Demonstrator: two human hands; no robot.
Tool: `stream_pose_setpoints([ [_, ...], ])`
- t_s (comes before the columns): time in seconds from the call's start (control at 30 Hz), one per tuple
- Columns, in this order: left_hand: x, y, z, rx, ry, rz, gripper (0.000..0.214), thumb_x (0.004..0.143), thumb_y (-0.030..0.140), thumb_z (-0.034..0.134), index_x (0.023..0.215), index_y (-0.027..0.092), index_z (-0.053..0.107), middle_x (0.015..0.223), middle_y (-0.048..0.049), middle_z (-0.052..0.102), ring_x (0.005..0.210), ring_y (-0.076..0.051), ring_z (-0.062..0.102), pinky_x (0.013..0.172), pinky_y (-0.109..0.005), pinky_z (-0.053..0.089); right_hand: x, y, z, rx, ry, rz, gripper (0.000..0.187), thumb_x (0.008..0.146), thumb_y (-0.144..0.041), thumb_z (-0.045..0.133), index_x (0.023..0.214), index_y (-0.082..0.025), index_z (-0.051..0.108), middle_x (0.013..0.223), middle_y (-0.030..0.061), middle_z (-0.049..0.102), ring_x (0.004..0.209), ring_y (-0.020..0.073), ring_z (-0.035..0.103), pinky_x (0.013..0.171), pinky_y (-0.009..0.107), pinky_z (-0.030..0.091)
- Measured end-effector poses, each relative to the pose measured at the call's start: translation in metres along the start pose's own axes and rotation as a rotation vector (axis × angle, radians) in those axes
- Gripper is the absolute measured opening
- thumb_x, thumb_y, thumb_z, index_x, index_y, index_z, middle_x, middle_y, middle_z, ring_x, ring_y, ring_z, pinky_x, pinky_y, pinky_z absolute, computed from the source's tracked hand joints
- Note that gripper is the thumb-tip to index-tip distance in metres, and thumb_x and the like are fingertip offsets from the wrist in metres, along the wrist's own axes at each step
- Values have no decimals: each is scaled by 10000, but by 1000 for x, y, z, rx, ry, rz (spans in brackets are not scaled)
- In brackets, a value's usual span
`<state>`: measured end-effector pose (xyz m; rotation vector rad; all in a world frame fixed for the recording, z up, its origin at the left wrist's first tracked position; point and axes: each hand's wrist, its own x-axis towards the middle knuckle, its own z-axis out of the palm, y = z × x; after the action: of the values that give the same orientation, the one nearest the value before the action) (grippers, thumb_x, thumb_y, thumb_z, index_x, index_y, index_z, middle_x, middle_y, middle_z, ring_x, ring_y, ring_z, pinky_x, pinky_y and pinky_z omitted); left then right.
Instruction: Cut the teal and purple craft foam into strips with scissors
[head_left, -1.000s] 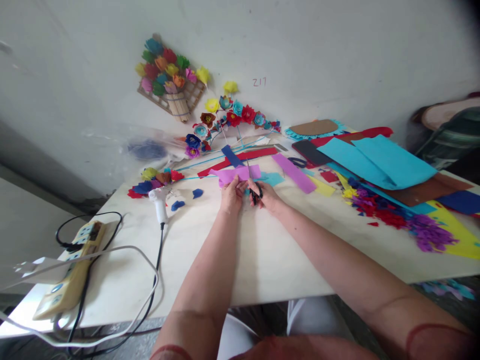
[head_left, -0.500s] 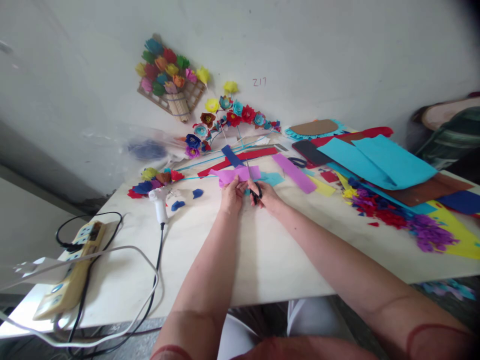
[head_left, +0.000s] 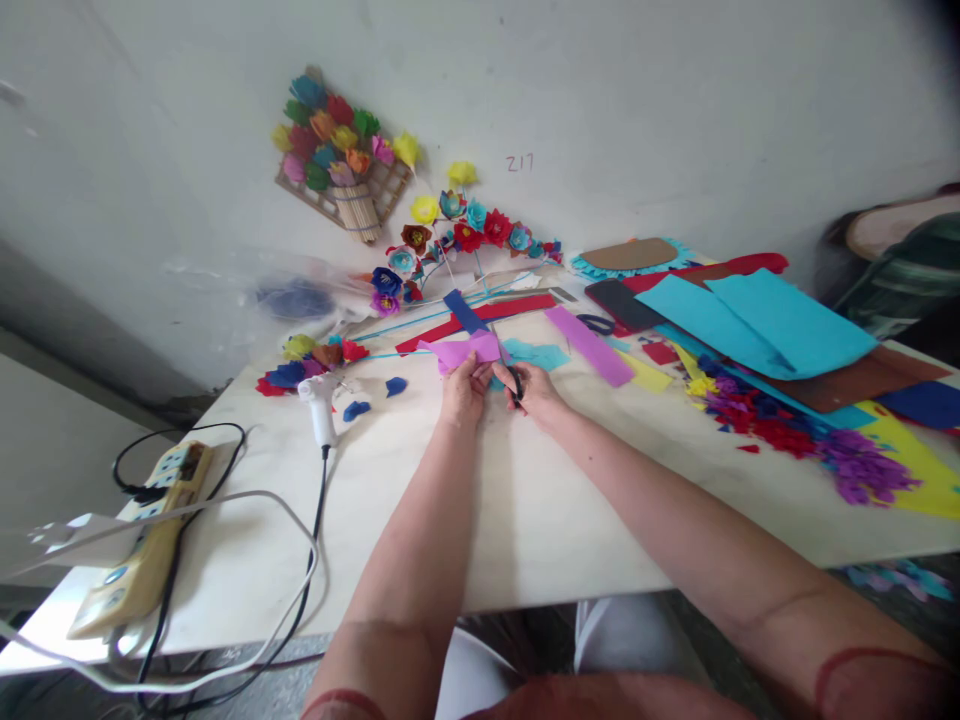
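My left hand [head_left: 465, 390] pinches a piece of purple crepe paper [head_left: 454, 353] over the middle of the table. Black-handled scissors [head_left: 516, 383] are in my right hand [head_left: 536, 392], their blades against the right end of the purple paper. Light blue paper pieces [head_left: 536, 353] lie just beyond my right hand. Behind the held paper rest a dark blue strip [head_left: 465, 312] and a long red strip [head_left: 517, 310]. A second purple strip [head_left: 589, 345] lies to the right, overlapping a yellow piece [head_left: 643, 372].
At left are a white glue gun [head_left: 318, 410], blue petals [head_left: 357, 410] and a power strip [head_left: 142, 540] with loose cords. Paper flowers [head_left: 465, 235] stand along the wall. To the right lie a phone [head_left: 619, 305], blue paper sheets [head_left: 780, 325] and heaped scraps [head_left: 780, 425].
The scissor blades have closed, and the right end of the purple paper no longer extends past them. More of the light blue paper shows. My hands stay in nearly the same place.
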<state>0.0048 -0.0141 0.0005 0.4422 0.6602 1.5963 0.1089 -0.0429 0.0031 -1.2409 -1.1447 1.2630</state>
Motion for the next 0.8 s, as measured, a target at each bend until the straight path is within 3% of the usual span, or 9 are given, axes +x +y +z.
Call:
stream_pose_setpoints([
  [0.27,1,5,1,-18,57,-10,111,719,68,602,655,131,536,518,20,515,496,-86,545,629,-235,487,-2,-6,2,-36,68,45,312,703,-398,699,683,-178,480,376,-75,432,278,72,412,238,165,196],
  [0.57,3,5,-1,-34,70,-20,177,710,37,552,590,150,488,484,29,482,485,-80,530,633,-230,497,-2,-4,1,21,50,29,372,676,-465,704,704,-176,471,381,-68,440,295,75,409,247,172,196],
  [0.8,2,6,1,9,98,-29,138,716,38,533,626,142,525,552,-5,558,534,-93,569,702,-266,520,0,-1,-2,50,30,8,394,681,-506,686,664,-183,461,382,-65,446,289,65,399,250,172,199],
])
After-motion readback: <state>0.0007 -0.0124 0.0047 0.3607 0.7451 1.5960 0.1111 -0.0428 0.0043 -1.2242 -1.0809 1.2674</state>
